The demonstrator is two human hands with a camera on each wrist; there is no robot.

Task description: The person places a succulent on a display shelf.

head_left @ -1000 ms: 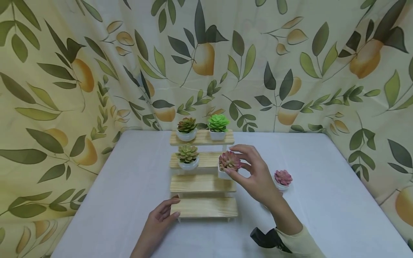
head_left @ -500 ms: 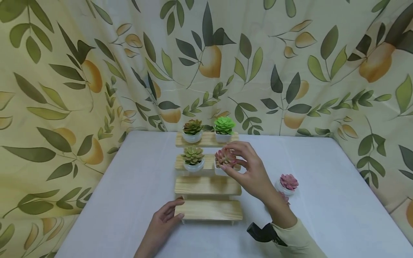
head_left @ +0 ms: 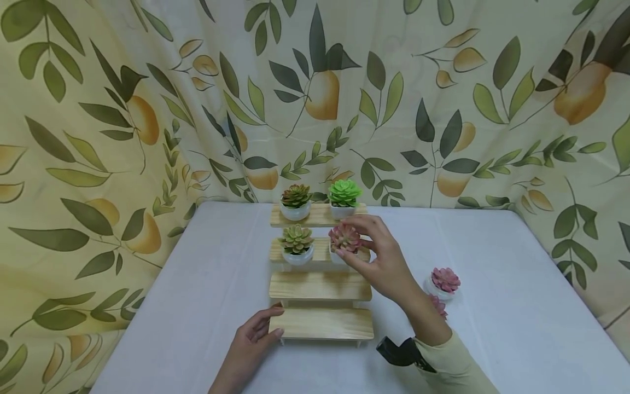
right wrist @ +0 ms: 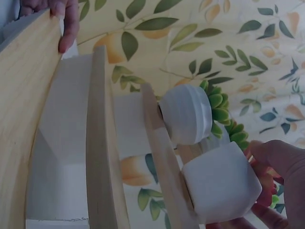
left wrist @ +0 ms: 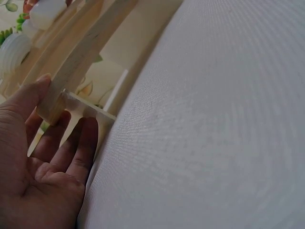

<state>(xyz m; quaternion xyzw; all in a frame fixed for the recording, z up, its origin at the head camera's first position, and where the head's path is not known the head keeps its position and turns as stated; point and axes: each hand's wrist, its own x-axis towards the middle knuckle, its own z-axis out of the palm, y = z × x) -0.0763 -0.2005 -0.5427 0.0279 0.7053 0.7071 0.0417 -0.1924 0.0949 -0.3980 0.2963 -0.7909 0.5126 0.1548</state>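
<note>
A tiered wooden plant stand (head_left: 320,287) stands on the white-covered table. My right hand (head_left: 384,265) pinches a reddish-pink artificial succulent (head_left: 344,237) in a square white pot (right wrist: 221,183), at the right end of the second board from the top. In the right wrist view the pot's base is right at that board. My left hand (head_left: 252,338) grips the left end of the lowest board, thumb on top and fingers beneath, as the left wrist view shows. Left of the pink plant sits a pale green succulent (head_left: 297,239) in a round white pot.
On the top board are a brownish-green succulent (head_left: 295,196) and a bright green one (head_left: 344,193). A pink potted succulent (head_left: 445,279) stands on the table at right; another pink plant (head_left: 438,306) is partly hidden by my right forearm. A leaf-patterned curtain (head_left: 221,109) hangs behind.
My right hand has brought the pink succulent slightly left and down onto the second board. My left hand keeps its grip on the stand. The head view has shifted a little.
</note>
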